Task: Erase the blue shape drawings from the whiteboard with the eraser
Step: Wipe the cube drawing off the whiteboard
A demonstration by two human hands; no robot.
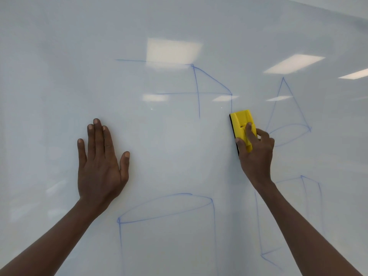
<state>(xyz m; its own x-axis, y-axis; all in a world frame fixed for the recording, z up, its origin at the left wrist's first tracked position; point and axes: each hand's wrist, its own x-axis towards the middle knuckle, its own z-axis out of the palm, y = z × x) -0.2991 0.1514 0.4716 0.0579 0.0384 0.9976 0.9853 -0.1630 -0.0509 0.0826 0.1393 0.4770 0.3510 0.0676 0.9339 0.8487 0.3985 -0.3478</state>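
A whiteboard (59, 56) fills the view. My right hand (256, 154) grips a yellow eraser (242, 122) with a black pad, held against the board just below the right edge of a partly wiped blue cube drawing (196, 82). A blue cone (284, 114) is drawn right of the eraser. Below the middle there is a blue cylinder (165, 214), and a blue box shape (310, 196) shows at lower right, partly behind my right forearm. My left hand (101, 162) lies flat on the board, fingers straight, left of the wiped patch.
Ceiling lights are reflected in the glossy board (173, 50). The board's top edge runs across the upper right corner. The area between my hands shows only faint smears.
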